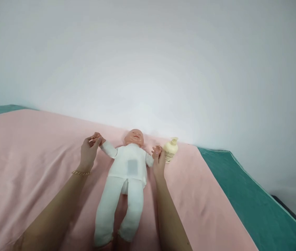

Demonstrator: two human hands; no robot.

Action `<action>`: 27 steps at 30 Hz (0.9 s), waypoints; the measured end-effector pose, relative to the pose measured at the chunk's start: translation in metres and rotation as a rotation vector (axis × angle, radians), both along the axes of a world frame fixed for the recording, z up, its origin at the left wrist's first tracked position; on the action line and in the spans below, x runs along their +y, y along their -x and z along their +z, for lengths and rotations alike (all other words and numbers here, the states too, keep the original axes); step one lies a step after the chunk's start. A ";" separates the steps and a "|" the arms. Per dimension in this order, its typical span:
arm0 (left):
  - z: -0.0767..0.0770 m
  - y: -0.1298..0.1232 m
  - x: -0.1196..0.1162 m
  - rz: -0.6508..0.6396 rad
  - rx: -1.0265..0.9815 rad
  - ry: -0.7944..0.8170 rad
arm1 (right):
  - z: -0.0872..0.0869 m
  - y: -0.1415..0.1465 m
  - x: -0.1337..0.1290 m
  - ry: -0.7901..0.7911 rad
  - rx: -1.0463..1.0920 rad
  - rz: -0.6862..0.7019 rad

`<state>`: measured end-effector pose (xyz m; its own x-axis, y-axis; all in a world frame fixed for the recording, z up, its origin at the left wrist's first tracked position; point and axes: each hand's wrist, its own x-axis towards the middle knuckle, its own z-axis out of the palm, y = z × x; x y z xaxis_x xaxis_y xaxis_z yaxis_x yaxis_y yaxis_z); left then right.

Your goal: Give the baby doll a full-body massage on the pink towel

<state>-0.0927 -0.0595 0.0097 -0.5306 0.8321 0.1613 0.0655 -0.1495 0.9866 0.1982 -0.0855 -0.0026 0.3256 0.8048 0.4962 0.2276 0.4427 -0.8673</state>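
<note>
A baby doll (127, 164) with a white cloth body lies on its back on a pink sheet, head toward the wall. A grey patch (132, 167) marks its belly. My left hand (89, 150), below which a gold chain bracelet (81, 173) circles the wrist, grips the doll's hand on the left side, that arm stretched outward. On the other side, my right hand (159, 162) is closed around the doll's other hand (156, 150). Just beyond my right fingers stands a pale yellow pump bottle (171, 150), partly covered by them.
The pink sheet (195, 195) has soft wrinkles and lies over a green cover (252, 195), which shows at the right and far left. A plain white wall (148, 62) rises behind the bed. Something dark (289, 209) shows at the lower right edge.
</note>
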 end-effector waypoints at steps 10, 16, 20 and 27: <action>-0.006 -0.050 0.062 -0.298 0.122 0.125 | -0.020 -0.023 0.091 0.146 -0.026 0.016; -0.015 -0.053 0.079 -0.337 0.262 0.182 | -0.017 -0.021 0.098 0.223 -0.152 0.036; -0.016 -0.054 0.074 -0.304 0.295 0.177 | -0.013 -0.014 0.088 0.211 -0.189 0.009; -0.008 -0.062 0.043 -0.076 0.246 -0.021 | 0.000 0.001 0.053 -0.026 -0.299 -0.227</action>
